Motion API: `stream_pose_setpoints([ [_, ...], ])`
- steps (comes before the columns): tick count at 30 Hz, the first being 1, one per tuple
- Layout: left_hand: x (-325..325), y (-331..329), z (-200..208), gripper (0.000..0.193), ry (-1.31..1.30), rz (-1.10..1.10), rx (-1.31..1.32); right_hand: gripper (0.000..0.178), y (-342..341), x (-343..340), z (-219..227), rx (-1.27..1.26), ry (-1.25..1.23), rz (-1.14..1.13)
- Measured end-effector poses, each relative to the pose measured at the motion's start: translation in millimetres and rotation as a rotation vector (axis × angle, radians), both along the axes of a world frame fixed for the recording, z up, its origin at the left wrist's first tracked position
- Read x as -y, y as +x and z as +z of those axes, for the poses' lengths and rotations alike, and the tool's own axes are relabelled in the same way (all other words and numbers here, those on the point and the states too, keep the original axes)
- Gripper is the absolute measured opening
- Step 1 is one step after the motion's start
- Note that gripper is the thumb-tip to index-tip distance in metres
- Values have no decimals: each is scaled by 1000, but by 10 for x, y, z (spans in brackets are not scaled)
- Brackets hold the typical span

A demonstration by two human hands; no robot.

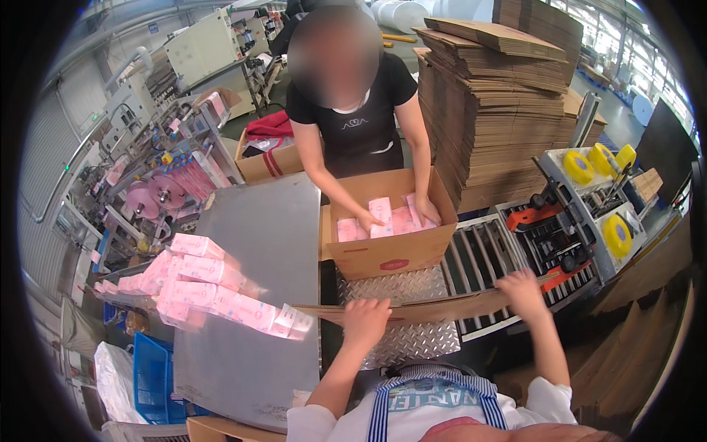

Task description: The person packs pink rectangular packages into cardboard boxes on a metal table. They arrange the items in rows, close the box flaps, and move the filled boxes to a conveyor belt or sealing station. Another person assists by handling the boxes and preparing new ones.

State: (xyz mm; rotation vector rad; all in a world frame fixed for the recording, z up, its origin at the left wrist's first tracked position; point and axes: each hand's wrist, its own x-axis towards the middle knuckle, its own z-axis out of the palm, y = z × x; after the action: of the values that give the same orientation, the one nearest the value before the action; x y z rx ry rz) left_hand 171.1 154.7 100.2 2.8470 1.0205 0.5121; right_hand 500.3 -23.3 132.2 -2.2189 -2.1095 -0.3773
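A folded-flat cardboard box (443, 306) stands nearly edge-on in front of my body, above the diamond-plate surface (412, 345). My left hand (367, 321) grips its upper edge left of the middle, fingers curled over it. Toward its right end, my right hand (521, 292) holds the same edge, with the fingers bent. Just beyond it stands an open carton (387, 258) holding pink-and-white soft packs (381, 214). A co-worker (350, 132) in a black T-shirt has both hands inside that carton, on the packs.
More pink packs (193, 272) lie piled on the grey metal table (254, 368) at left. A roller conveyor (479, 254) runs right toward a taping machine with yellow tape rolls (617, 234). Flat cartons (501, 125) are stacked high behind. A blue crate (151, 379) sits at lower left.
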Motion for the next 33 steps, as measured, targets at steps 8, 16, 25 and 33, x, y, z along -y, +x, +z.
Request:
stream_pose_setpoints([
  [8, -401, 109, -80, 28, -198, -108, -108, 67, -1343, -182, -581, -141, 200, -10],
  [16, -970, 294, 1, 26, -241, 24, -314, 25, -1263, 291, -468, -389, 225, 111],
  [25, -684, -427, -310, 18, -254, 718, 736, 29, 94, 812, 330, -814, -118, -696],
  [33, -83, 423, -1661, 27, -555, -125, 63, 74, -213, 436, -982, -882, -801, 215],
])
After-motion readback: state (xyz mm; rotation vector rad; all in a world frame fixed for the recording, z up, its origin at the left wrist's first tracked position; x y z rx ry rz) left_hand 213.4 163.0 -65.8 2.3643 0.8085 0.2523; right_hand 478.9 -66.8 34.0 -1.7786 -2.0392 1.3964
